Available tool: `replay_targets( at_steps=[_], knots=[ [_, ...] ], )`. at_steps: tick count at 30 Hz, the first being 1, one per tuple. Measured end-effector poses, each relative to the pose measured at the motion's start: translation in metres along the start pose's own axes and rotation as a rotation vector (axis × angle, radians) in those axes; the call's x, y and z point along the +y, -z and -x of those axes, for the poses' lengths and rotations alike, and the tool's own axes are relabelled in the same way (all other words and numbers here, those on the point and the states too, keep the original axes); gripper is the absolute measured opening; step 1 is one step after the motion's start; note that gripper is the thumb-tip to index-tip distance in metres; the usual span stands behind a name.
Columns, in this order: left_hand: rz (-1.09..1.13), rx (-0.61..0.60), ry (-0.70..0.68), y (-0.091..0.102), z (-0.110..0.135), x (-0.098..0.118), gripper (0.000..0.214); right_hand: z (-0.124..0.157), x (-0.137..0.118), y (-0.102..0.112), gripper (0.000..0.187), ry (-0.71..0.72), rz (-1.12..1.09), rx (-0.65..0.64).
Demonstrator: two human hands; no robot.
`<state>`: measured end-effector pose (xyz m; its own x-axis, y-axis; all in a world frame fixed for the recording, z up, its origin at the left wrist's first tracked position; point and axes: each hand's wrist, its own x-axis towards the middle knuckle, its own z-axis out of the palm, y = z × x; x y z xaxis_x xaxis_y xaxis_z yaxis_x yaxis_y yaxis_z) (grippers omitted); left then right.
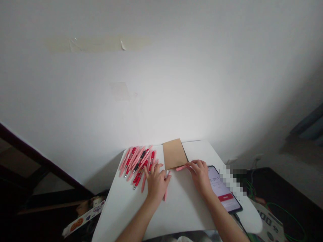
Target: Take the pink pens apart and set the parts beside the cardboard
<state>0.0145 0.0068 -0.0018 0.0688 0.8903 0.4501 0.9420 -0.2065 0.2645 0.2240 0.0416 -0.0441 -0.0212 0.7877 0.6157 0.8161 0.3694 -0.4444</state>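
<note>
Several pink and red pens (pixel 137 161) lie in a heap at the far left of a small white table (pixel 181 208). My left hand (pixel 156 181) rests flat beside the heap, fingers spread, with one pink pen (pixel 166 188) lying under its right edge. My right hand (pixel 200 174) pinches the end of another pink pen (pixel 182 167), which points left at the near edge of a brown cardboard box (pixel 173 154).
A phone (pixel 223 193) with a lit timer screen lies on the table just right of my right hand. A white wall rises behind the table. Printed boxes sit on the floor at lower left and lower right, with green cable at right.
</note>
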Motion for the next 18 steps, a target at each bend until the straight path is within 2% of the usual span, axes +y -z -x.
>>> replay_targets(
  at_steps=[5, 10, 18],
  knots=[
    [0.022, 0.008, 0.001, 0.0, 0.0, 0.0, 0.021, 0.0, -0.001, 0.0, 0.021, 0.031, 0.014, -0.006],
    [0.107, -0.004, -0.016, -0.002, -0.002, 0.001, 0.003, 0.0, -0.006, 0.0, 0.02, 0.087, 0.045, -0.022],
    [0.148, -0.073, 0.015, -0.007, -0.006, 0.007, 0.009, -0.001, -0.014, 0.003, 0.024, 0.16, 0.067, -0.045]
  ],
)
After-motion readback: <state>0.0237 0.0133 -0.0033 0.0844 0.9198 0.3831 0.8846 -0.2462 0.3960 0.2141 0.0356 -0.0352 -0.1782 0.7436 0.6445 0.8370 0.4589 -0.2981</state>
